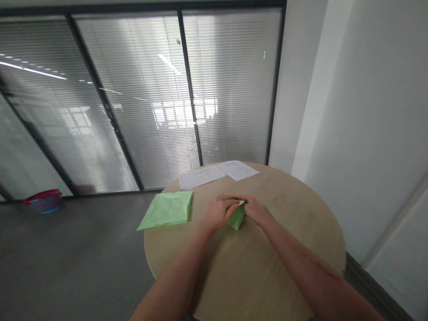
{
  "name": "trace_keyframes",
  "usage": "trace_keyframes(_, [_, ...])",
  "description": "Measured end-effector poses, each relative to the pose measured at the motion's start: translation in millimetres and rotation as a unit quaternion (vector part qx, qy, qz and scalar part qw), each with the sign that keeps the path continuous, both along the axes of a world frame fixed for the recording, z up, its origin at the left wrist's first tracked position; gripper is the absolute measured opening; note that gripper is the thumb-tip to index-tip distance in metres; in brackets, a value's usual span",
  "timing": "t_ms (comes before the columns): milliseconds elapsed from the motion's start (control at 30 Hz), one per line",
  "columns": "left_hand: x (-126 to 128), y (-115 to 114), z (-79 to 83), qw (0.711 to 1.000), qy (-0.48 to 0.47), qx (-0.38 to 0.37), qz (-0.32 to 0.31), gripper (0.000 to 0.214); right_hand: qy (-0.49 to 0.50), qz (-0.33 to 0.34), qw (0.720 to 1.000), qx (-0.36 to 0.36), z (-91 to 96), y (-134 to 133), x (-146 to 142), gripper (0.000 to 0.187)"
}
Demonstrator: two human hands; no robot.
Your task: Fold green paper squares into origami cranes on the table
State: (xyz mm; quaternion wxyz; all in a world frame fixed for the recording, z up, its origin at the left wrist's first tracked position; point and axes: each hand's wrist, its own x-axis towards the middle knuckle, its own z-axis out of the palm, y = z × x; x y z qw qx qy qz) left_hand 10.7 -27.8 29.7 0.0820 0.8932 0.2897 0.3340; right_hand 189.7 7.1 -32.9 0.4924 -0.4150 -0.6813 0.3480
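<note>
The folded paper (236, 219) is being shown in bright green, the larger paper (170, 207) in paler green marked by faint crease lines. The tabletop (290, 223) is being rendered in pale tan with wood grain. White sheets (238, 170) are being patterned by grey print. Horizontal grey-white stripes are being formed by the blinds (237, 89), divided by black frames (189, 84). The basket (46, 203) is being coloured red above, blue below.

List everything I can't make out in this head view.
All in the head view:
- Small green paper: its full shape, covered by the left hand and right hand.
- Right hand: its fingertips, hidden by the paper and left hand.
- White sheets: the writing, too small and blurred.
- Basket: any contents, too far off to tell.
- Forearms: cut off by the bottom edge.
</note>
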Motion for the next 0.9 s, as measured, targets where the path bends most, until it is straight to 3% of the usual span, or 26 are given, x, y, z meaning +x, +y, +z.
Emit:
trace_keyframes(67, [-1.9,3.2,-3.0,0.997,-0.056,-0.045,0.002,0.042,-0.002,-0.02,1.0,0.004,2.5,-1.3,1.2,0.038])
trace_keyframes(200, [-7.8,20.4,-15.2,0.967,-0.152,-0.161,0.128,0.038,-0.026,-0.074,0.996,0.036,6.3,-2.3,4.3,0.044])
trace_keyframes(267, [-10.4,27.9,-21.3,0.939,-0.182,-0.249,0.155,0.043,-0.039,-0.08,0.993,0.075,6.0,-2.2,5.3,0.044])
trace_keyframes(400, [-12.1,31.7,-29.0,0.856,-0.238,-0.447,0.102,0.053,-0.048,-0.053,0.99,0.124,6.5,-6.1,6.3,0.041])
trace_keyframes(533, [-10.3,29.1,-31.9,0.777,-0.264,-0.571,0.034,0.052,-0.061,-0.027,0.983,0.17,13.3,-14.6,6.8,0.044])
trace_keyframes(667, [-8.9,28.4,-32.0,0.726,-0.283,-0.626,0.025,0.056,-0.093,-0.016,0.977,0.191,19.0,-19.6,6.4,0.045])
trace_keyframes(900, [-8.5,30.5,-34.7,0.713,-0.281,-0.642,0.014,0.043,-0.106,-0.004,0.973,0.207,17.3,-20.5,6.0,0.051])
